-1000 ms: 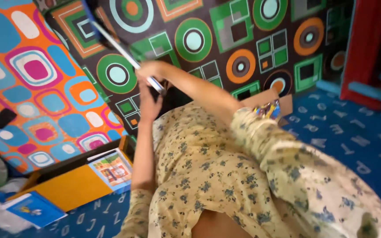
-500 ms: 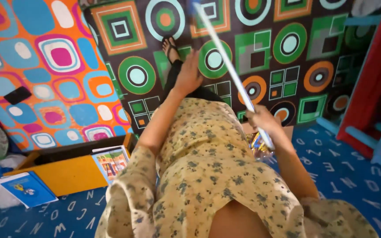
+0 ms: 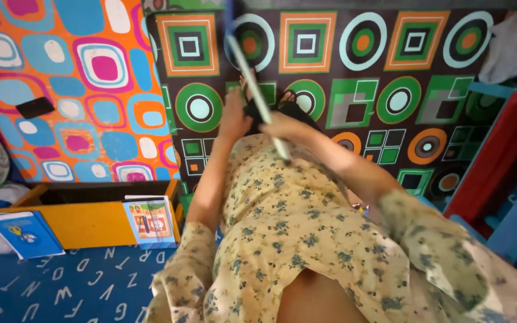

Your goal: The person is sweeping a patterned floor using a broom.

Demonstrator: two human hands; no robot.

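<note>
Here the right hand (image 3: 283, 127) is closed round a long, thin white rod (image 3: 257, 96) — gripped near its lower end, the shaft slanting up and to the left across the dark patterned mat (image 3: 390, 66) until its blue-tinted top blurs at the upper edge of the view. The left hand (image 3: 234, 116) lies just beside it, resting on the dark-clad lower leg; its fingers look loosely curved and hold nothing, though motion blur makes the exact spread hard to read. Past both hands a sandalled foot (image 3: 252, 84) points up against the green-and-orange circles of the mat. A pale floral dress (image 3: 294, 227) covers the lap and both arms. Out to the left, a yellow wooden box (image 3: 91, 224) sits open on the blue letter-printed floor mat (image 3: 61, 287) — its inside is dark, contents not visible. A colourful picture book (image 3: 149, 221) leans against its front, and a blue booklet (image 3: 24, 233) lies near its left end.
</note>
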